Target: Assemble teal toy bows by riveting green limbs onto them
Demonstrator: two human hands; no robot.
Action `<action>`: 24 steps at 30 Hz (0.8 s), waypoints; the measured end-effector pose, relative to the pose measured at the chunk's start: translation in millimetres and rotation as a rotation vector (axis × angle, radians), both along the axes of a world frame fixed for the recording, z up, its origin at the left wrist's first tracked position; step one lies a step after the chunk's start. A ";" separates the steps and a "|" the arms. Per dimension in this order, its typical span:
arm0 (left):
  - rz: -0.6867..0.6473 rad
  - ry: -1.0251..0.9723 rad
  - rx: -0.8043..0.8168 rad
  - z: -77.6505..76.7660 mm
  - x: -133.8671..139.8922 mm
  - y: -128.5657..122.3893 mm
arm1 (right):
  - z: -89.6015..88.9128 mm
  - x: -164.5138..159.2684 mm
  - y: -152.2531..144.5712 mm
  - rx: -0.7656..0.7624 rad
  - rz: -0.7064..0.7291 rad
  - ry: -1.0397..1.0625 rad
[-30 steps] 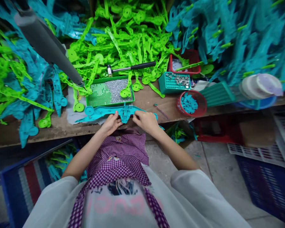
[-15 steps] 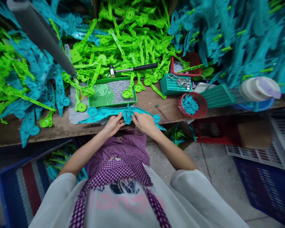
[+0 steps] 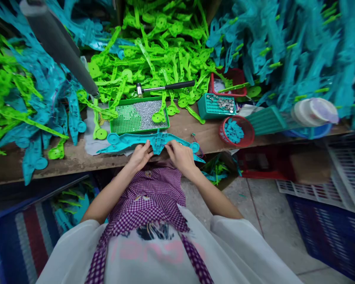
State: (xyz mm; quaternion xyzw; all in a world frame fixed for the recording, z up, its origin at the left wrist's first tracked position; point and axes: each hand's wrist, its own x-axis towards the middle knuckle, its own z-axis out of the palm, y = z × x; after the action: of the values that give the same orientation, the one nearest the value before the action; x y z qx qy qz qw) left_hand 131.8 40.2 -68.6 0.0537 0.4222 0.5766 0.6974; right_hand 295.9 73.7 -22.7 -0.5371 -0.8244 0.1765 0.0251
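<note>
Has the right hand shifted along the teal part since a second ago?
Barely: the right hand stays just right of the teal part's centre hub, below the green tray.

"That bench is buried. Green plastic pieces [image 3: 162, 43] heaped at the back, teal ones [image 3: 284, 51] piled to either side."

"See the hammer [image 3: 165, 86]? It lies across the green heap, black handle pointing right, just behind the green tray [image 3: 139, 115]."

"The tray's half full of small silvery bits, with a green piece lying in its right end."

"Right of it there's a teal box [image 3: 216, 105] of metal discs, then a round red basket [image 3: 236, 131] holding teal bits at the bench edge."

"And a red tray [image 3: 229, 82] behind the box. A grey pole [image 3: 59, 45] slants in from the upper left. Blue crate [image 3: 328, 232] down on the floor."
</note>
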 end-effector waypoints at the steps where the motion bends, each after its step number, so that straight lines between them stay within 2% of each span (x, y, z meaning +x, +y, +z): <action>1: -0.013 -0.021 0.009 -1.0 -2.2 -0.5 | -4.4 -0.6 0.6 0.027 -0.007 0.026; 7: -0.054 -0.102 0.017 -5.2 -11.2 -2.9 | -28.4 -8.3 -1.7 0.164 -0.065 0.143; 11: -0.095 -0.061 0.035 -6.2 -9.7 -4.2 | -37.7 -12.0 -5.9 0.197 -0.092 0.104; 17: -0.040 0.026 0.068 -7.4 -1.9 -5.4 | -31.1 -17.8 -10.1 0.065 -0.090 0.138; 20: -0.051 0.163 0.064 -8.8 -0.8 -14.5 | -22.9 -22.9 -9.9 -0.030 -0.124 0.100; 22: -0.141 0.311 0.081 -7.6 -7.4 -24.8 | -18.7 -26.4 -7.7 -0.074 -0.123 0.040; 24: -0.329 0.525 0.115 -2.2 -21.5 -35.1 | -16.2 -29.4 -4.4 -0.109 -0.104 -0.006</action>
State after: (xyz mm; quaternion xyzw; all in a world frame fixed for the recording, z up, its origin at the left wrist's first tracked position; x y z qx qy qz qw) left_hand 110.3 5.2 -70.8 0.3077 0.5402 0.4455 0.6442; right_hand 266.5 69.3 -38.9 -0.5802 -0.7848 0.2178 0.0024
